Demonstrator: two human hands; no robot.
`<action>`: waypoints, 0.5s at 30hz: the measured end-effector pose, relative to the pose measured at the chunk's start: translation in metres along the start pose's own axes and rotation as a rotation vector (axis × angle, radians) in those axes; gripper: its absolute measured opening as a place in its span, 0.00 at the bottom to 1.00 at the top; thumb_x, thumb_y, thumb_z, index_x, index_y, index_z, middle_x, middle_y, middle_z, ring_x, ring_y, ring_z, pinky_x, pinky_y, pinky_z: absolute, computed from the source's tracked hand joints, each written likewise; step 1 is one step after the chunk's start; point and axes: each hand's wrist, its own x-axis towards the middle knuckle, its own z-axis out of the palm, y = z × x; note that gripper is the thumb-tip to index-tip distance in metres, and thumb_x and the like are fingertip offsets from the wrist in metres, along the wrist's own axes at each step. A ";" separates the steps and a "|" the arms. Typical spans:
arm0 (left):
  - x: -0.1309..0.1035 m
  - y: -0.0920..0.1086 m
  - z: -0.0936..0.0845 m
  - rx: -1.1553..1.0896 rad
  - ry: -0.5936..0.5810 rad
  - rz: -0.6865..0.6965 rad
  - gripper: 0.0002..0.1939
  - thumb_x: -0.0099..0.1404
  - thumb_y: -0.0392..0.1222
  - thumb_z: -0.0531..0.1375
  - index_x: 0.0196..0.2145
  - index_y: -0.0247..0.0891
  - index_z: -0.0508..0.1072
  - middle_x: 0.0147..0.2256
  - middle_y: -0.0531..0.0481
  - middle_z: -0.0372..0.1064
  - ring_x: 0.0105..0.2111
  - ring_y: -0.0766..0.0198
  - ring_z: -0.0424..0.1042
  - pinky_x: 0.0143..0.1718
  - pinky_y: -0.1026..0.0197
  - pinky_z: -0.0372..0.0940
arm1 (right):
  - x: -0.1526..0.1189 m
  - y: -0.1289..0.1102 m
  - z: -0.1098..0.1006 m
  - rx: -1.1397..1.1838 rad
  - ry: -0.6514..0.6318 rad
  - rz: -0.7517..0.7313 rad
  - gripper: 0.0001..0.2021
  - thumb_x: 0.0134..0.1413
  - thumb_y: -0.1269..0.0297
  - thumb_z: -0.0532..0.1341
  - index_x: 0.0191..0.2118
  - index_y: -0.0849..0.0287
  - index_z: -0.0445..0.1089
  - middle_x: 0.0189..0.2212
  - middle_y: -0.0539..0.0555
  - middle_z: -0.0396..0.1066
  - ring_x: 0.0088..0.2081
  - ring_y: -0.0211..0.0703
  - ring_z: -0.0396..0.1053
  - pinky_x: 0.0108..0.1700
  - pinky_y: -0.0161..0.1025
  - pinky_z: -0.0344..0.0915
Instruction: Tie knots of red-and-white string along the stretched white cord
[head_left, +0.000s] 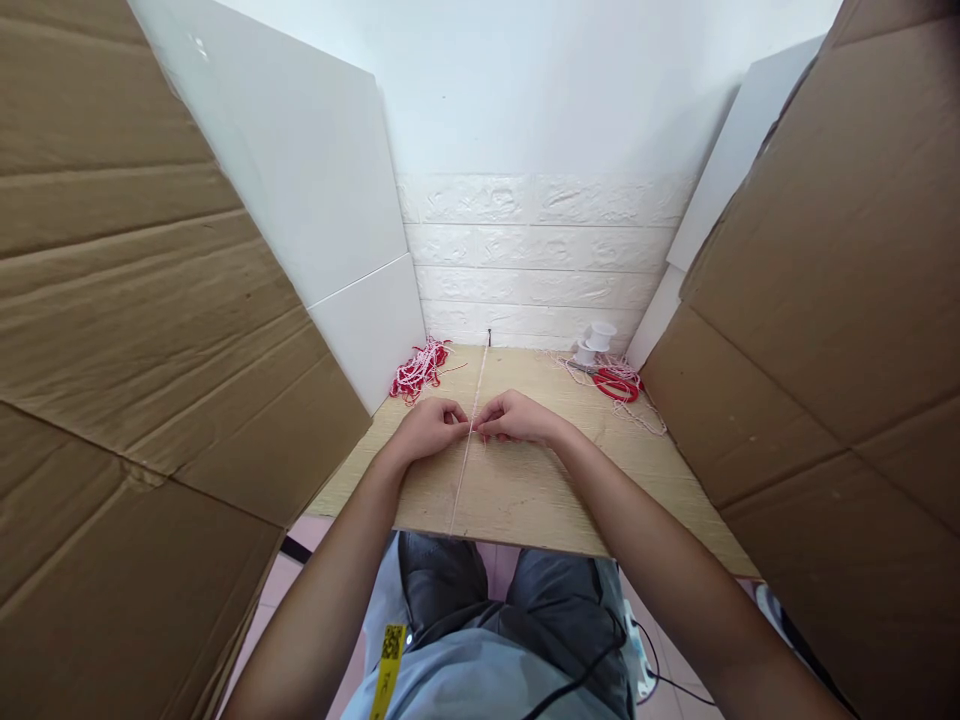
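Note:
A thin pale cord [463, 468] runs from a dark hook [490, 333] at the back edge of the wooden table down to its front edge. My left hand [436, 427] pinches at the cord from the left, thumb and forefinger together. From the right, my right hand [510, 416] meets it at the same spot, its fingers also pinched. The fingertips nearly touch. A short reddish strand hangs below my right fingers; the knot or thread between the fingertips is too small to make out.
A pile of red and white cords [421, 370] lies at the back left. White spools [598, 337], red-handled scissors [616, 384] and loose pink cord are at the back right. Cardboard panels [247, 370] stand on both sides, with a white wall [540, 245] behind.

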 end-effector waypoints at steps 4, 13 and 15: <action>0.000 -0.001 0.000 -0.034 -0.020 0.021 0.13 0.57 0.48 0.61 0.31 0.36 0.79 0.26 0.51 0.73 0.27 0.64 0.66 0.27 0.63 0.56 | 0.004 0.004 0.001 -0.016 0.041 -0.087 0.08 0.46 0.67 0.64 0.34 0.64 0.76 0.23 0.49 0.71 0.22 0.32 0.60 0.25 0.31 0.53; 0.000 -0.004 0.000 -0.162 -0.124 0.001 0.13 0.55 0.47 0.64 0.33 0.34 0.81 0.24 0.52 0.71 0.23 0.67 0.62 0.26 0.63 0.55 | 0.007 0.007 0.001 -0.071 0.098 -0.159 0.10 0.49 0.67 0.64 0.38 0.63 0.76 0.26 0.51 0.74 0.26 0.35 0.67 0.26 0.30 0.56; 0.000 -0.005 0.000 -0.158 -0.122 0.002 0.14 0.55 0.48 0.64 0.33 0.34 0.81 0.24 0.52 0.71 0.23 0.67 0.62 0.26 0.63 0.55 | 0.007 0.007 0.002 -0.104 0.119 -0.164 0.09 0.49 0.67 0.64 0.38 0.63 0.76 0.27 0.52 0.74 0.27 0.35 0.67 0.27 0.30 0.57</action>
